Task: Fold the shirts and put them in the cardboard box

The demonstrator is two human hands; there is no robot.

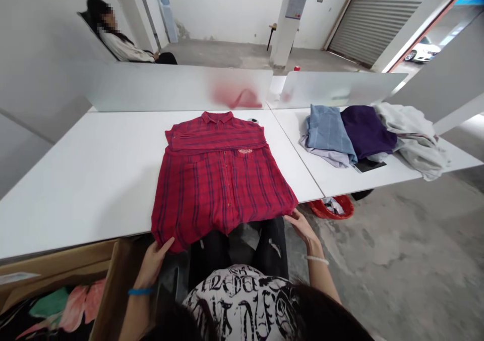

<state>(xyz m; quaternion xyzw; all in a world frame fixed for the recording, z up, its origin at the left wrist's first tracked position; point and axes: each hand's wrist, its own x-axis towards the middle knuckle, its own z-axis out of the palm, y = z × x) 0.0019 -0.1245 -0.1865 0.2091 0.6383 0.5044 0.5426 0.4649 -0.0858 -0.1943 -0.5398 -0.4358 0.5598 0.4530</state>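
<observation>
A red plaid shirt (223,184) lies flat on the white table (91,174), buttoned, with its collar to the far side and its hem hanging at the near table edge. My left hand (153,263) is at the hem's lower left corner, fingers extended and touching the cloth. My right hand (302,227) rests against the lower right corner, fingers spread. Neither hand visibly grips the fabric. The shirt's sleeves are not visible as separate shapes, and a folded band crosses its upper part.
A second table holds a heap of blue, purple and grey clothes (366,136). A cardboard box with floral cloth (56,300) stands at lower left. A red basket (333,207) sits on the floor. Frosted divider panels (177,86) stand beyond the tables, and a seated person (121,41) is behind them.
</observation>
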